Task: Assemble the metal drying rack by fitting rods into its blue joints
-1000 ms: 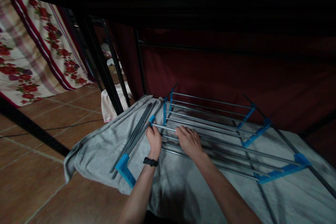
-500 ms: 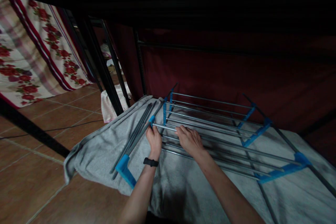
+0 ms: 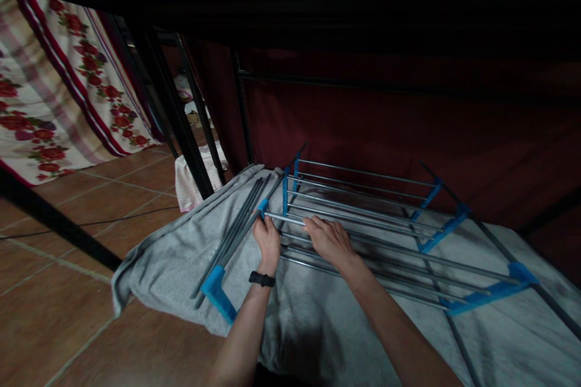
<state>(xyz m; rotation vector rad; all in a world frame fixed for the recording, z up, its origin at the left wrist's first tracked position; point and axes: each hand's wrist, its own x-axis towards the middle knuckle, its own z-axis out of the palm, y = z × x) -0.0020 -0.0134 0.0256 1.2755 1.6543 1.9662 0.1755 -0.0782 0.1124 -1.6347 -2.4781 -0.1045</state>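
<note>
A rack of thin silver metal rods joined by blue plastic end brackets lies on a grey cloth. My left hand, with a black band on its wrist, is closed around the end of one rod beside a blue bracket piece. My right hand grips the same rod a little to the right, fingers curled over it. A bundle of loose dark rods lies just left of my left hand, ending at another blue bracket.
The floor is brown tile. Black metal frame legs stand at the back left, with a dark red cloth wall behind the rack. A floral sheet hangs at far left. A dark cable crosses the tiles.
</note>
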